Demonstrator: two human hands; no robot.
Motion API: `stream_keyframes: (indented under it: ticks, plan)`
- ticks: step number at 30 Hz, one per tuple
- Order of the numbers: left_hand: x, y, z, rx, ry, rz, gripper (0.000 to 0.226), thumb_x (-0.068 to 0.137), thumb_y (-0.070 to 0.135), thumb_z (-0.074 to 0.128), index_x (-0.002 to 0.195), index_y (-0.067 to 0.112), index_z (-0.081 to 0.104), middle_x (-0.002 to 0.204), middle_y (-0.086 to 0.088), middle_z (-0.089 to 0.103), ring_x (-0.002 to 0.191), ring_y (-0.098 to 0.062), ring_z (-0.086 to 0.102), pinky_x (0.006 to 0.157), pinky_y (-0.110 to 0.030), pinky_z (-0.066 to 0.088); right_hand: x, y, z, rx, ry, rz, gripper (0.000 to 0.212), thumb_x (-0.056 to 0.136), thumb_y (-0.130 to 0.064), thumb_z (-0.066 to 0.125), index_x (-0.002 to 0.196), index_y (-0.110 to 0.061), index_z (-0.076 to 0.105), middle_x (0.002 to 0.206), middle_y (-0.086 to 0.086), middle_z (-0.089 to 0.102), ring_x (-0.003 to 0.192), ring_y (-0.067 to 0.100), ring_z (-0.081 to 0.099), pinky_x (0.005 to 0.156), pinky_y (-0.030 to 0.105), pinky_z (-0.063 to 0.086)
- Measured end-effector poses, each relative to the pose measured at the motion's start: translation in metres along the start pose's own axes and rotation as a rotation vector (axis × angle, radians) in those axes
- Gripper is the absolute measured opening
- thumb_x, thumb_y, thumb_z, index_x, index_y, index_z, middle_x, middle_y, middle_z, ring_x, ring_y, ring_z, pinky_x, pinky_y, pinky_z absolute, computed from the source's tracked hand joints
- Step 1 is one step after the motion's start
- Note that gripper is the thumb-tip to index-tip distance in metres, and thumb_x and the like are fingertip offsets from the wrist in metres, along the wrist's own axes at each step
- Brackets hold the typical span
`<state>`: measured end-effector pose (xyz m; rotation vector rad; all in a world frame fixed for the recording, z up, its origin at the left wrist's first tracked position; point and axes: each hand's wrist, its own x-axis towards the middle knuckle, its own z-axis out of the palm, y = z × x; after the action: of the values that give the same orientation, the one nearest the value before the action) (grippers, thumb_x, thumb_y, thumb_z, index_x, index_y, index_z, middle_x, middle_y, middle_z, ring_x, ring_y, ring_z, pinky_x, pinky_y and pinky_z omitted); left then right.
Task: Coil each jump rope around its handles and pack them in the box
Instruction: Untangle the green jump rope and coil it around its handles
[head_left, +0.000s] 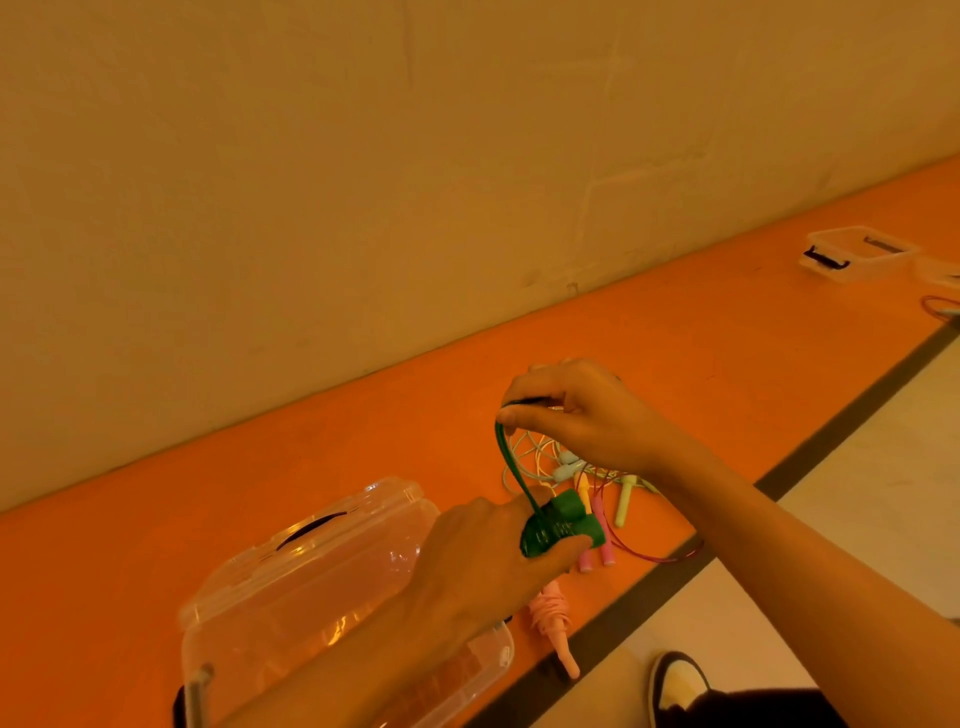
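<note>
My left hand (483, 561) grips the green jump rope's handles (563, 525), which have green cord wound round them. My right hand (576, 415) pinches a loop of the green cord (511, 462) above the handles, pulled taut. Below my left arm stands the clear plastic box (311, 587) with its lid tipped back. A coiled pink jump rope (553, 618) lies on the orange floor beside the box. Behind my hands lies a tangle of loose ropes (550, 462) with pale green, yellow and pink handles.
A second clear box (857, 252) sits far right by the wall, with a red cord (940, 306) near it. A dark stripe (831, 436) edges the orange floor strip. My shoe (678, 686) shows at the bottom right. A plain wall rises behind.
</note>
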<state>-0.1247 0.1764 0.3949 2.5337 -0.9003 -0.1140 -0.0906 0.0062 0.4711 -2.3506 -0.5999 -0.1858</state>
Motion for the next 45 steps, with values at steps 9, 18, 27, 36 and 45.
stream_keyframes:
  ticks: [9,18,27,36,45]
  plan:
    - [-0.004,0.005,-0.008,-0.129,0.037,0.023,0.05,0.089,0.072,0.047,0.123,0.035,0.043,0.071,0.015,0.055,0.059,0.001,0.054,0.054,-0.012,0.042,0.001,0.022,0.003,0.119,0.075,0.155,0.022,0.097,-0.031,0.061,0.089,-0.016,0.074,0.082,-0.002,0.071,0.079,0.018,0.065,0.074,0.041,0.052]
    - [-0.009,-0.004,-0.018,-0.154,0.114,0.047,0.092,0.087,0.072,0.05,0.146,0.055,-0.018,0.074,0.014,0.063,0.056,-0.003,0.059,0.055,-0.016,0.051,-0.001,0.044,0.005,0.204,0.072,0.285,0.029,0.094,-0.043,0.06,0.08,-0.022,0.074,0.074,0.008,0.067,0.064,0.036,0.053,0.062,0.047,0.042]
    - [-0.009,-0.012,-0.006,0.076,0.149,0.348,0.063,0.09,0.072,0.042,0.143,0.039,0.032,0.081,0.009,0.066,0.063,-0.008,0.059,0.051,-0.032,0.053,0.004,0.042,0.035,0.303,-0.062,0.258,0.024,0.094,-0.031,0.065,0.09,-0.01,0.076,0.087,0.005,0.074,0.088,0.023,0.069,0.088,0.048,0.054]
    - [-0.008,-0.027,-0.009,0.157,0.114,0.453,0.068,0.089,0.074,0.044,0.146,0.037,0.04,0.072,0.012,0.059,0.054,-0.004,0.045,0.044,-0.025,0.045,-0.014,0.067,0.036,0.348,-0.137,0.353,0.03,0.087,-0.043,0.066,0.087,-0.014,0.075,0.09,0.018,0.068,0.079,0.034,0.059,0.072,0.045,0.045]
    - [0.004,-0.052,-0.04,0.09,0.205,0.53,0.071,0.091,0.071,0.042,0.151,0.036,0.027,0.083,0.01,0.071,0.056,-0.003,0.056,0.041,-0.016,0.038,-0.033,0.096,0.022,0.466,-0.04,0.455,0.018,0.093,-0.027,0.063,0.082,-0.019,0.074,0.08,0.007,0.062,0.072,0.009,0.052,0.066,0.026,0.041]
